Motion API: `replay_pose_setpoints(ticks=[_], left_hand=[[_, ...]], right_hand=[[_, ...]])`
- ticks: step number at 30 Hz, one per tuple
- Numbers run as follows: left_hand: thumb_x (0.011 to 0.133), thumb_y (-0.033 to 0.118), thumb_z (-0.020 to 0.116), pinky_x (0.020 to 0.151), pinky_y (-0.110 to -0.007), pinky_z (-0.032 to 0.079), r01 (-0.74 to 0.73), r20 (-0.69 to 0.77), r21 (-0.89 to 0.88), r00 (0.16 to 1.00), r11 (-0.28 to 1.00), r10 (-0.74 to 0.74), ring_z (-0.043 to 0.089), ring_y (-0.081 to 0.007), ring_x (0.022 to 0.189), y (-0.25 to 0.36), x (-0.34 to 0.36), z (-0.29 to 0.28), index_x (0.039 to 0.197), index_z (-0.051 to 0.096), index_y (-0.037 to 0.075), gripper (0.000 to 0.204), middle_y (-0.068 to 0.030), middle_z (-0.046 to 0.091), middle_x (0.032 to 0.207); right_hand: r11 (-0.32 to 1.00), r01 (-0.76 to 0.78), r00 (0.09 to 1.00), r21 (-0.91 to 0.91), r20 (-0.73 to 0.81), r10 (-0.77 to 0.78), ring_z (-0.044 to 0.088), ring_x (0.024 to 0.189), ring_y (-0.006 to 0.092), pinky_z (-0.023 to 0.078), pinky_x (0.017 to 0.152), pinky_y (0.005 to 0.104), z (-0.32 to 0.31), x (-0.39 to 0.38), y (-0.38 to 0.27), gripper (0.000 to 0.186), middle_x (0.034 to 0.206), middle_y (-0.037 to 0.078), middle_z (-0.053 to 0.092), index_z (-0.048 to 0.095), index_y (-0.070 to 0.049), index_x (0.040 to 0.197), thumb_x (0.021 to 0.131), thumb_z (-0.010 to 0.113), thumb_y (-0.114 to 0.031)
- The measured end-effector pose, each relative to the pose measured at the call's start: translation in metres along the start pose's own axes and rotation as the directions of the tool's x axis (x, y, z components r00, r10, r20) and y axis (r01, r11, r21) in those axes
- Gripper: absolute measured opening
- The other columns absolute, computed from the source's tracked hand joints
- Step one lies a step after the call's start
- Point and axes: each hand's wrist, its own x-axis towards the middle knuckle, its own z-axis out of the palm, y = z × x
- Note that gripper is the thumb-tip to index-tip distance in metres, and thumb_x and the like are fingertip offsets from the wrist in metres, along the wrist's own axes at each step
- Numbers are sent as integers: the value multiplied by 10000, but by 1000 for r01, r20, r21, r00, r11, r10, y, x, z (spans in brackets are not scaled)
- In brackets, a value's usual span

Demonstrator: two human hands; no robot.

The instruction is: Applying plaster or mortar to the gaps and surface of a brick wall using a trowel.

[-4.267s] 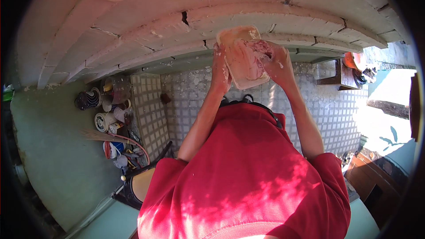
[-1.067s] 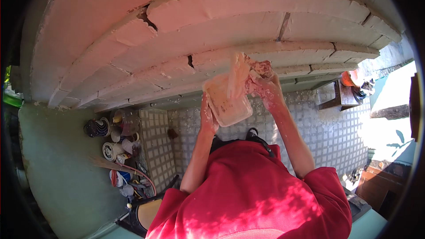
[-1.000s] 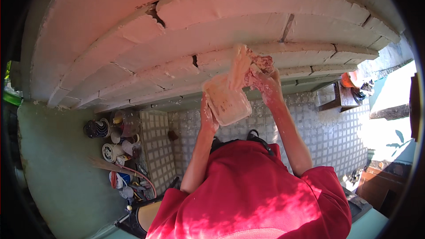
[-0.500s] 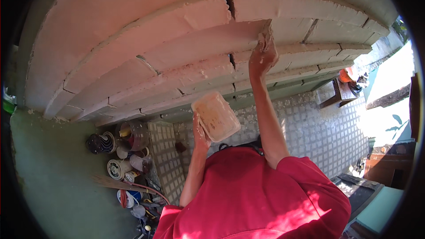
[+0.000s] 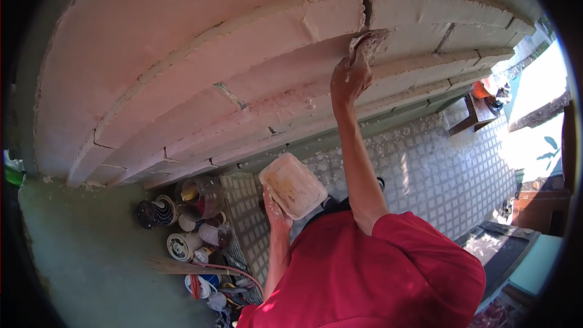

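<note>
My left hand (image 5: pixel 276 211) grips the side of a shallow translucent plastic tub (image 5: pixel 295 186), smeared inside with pale residue, and holds it tilted in front of my chest. Reaching up at arm's length, my right hand (image 5: pixel 351 80) is closed on a putty knife (image 5: pixel 375 39) whose blade carries pale wet filler. The fingers are spattered with filler too. Behind the blade is a pale pinkish wall (image 5: pixel 267 61) with raised block-like bands. A dark vertical gap (image 5: pixel 366 7) splits the upper band just above the blade. Whether the blade touches the wall, I cannot tell.
Several buckets (image 5: pixel 182 246) and pots crowd the left corner, with a broom (image 5: pixel 176 266) and a red hose (image 5: pixel 243 274) beside them. A wooden bench (image 5: pixel 472 115) stands on the tiled floor (image 5: pixel 419 170) at right. A dark-topped table (image 5: pixel 498 249) is behind me at lower right.
The view has shifted, so the wall's gap sits further right. My right hand has turned, and the blade now slants to the right instead of pointing up. My left hand still holds the tub.
</note>
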Motion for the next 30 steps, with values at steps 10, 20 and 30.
replay_pose_setpoints(ticks=[10,20,30], left_hand=[[1014,436,389,1024,-434,450,17,39,-48,999,999,-15,524,-262,1225,22,-4,14,1418,422,120,514,-70,513,1368],[1009,416,417,1014,-431,465,18,140,-42,990,999,-12,542,-257,1204,10,-14,31,1401,436,108,499,-74,529,1349],[1010,445,394,1059,-415,414,-21,82,-68,996,997,27,503,-258,1248,-22,-31,26,1431,392,102,544,-74,499,1391]], right_hand=[[989,-130,952,67,289,105,630,808,438,502,701,481,6,-56,-54,426,942,271,644,619,31,1186,773,520,58],[921,-88,852,379,508,-128,596,710,295,486,652,415,-51,-51,-42,442,811,216,627,662,-53,1159,747,521,21],[932,-220,965,289,203,165,403,629,82,387,574,279,-81,30,34,332,692,51,531,649,7,1119,822,502,-17]])
